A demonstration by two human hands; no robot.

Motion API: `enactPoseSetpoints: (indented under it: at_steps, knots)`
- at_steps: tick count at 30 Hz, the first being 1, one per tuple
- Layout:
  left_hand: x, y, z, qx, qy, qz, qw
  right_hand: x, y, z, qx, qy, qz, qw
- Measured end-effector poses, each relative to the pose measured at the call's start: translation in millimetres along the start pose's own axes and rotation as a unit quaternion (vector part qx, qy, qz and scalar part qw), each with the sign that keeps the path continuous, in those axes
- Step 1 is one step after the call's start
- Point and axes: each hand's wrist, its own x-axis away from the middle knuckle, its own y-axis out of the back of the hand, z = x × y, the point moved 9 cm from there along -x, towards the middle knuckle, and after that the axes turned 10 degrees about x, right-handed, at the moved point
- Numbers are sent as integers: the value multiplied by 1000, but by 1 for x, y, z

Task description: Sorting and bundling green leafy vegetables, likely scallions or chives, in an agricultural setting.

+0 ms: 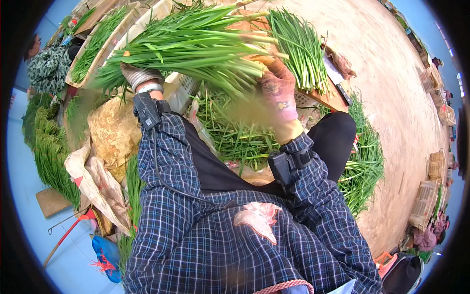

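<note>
One sheaf of flat green leaves (191,51) is gripped above tangled greens (218,120) — its pale stalk end by the curled right hand (279,90), its leafy end by the closed, half-hidden left hand (139,76). Alongside, a neat bundle (298,51) is laid on a wooden board (331,100), near a black-handled knife (343,94).

A person in a dark green-and-white patterned garment (49,71) sits at the upper left, next to a long pale crate (104,60) of green leaves. Below lies a deep-green leafy heap (46,142), with a flat brown rectangular slab (52,202) by its lower end. A crumpled, stained yellow-brown sheet (113,127) lies above rumpled off-white sacking (105,183). Lower still are a thin red rod (68,232) and a shiny bright-blue bag (105,250). Pale slatted crates (423,203) line the right side of the brown dusty floor (406,147)
</note>
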Motion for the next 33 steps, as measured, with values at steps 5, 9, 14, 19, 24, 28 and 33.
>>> enactPoseSetpoints:
  at_steps: [5, 9, 14, 19, 24, 28, 33]
  knots:
    - [9, -18, -8, 3, -37, 56, 998, -15, 12, -49, 150, -45, 43, 987]
    - [8, -9, -27, -35, -84, 37, 995, 10, -22, -17, -197, -72, 104, 972]
    - [86, -47, 16, -144, -3, 153, 978, 24, 22, 4, 96, 57, -40, 993]
    - [125, -63, 47, -70, 108, 269, 955, 27, 60, -3, 105, -66, -23, 992]
    - [9, -27, -46, 43, 1, 221, 974, 16, 24, 8, 136, -24, 27, 990]
    - [48, -53, 8, 78, 82, 248, 962, 22, 52, 4, 148, -61, -21, 987]
    - [56, -58, 9, 165, 129, 287, 935, 39, 107, -27, 87, -109, -69, 988]
